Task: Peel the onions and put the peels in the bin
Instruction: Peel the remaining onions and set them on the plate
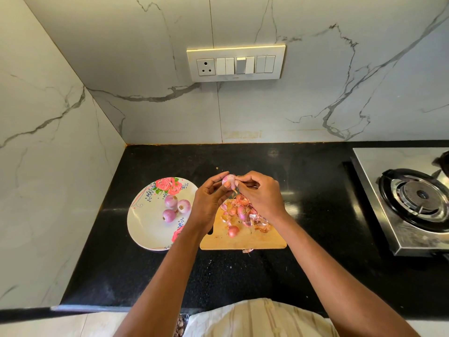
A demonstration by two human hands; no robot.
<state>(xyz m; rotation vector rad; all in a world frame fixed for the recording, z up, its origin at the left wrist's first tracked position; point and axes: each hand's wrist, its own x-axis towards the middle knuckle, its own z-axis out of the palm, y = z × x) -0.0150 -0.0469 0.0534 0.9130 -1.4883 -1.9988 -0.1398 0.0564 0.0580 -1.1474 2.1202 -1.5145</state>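
Your left hand (211, 200) grips a pale pink, mostly bare onion (228, 180) above the cutting board (243, 237), toward the bench's (303, 181) back edge, while your right hand (260, 193) pinches a strip of its skin. Three peeled onions (175, 207) sit on the flowered plate (145, 222) left of the board. Two unpeeled onions (233, 231) lie among peels (245, 210) on the board, and a stove (413, 198) stands at the right edge.

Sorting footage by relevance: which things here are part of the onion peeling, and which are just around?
In the job: left hand, right hand, held onion, plate with three onions, cutting board, peels.
Just around: stove, switch panel.
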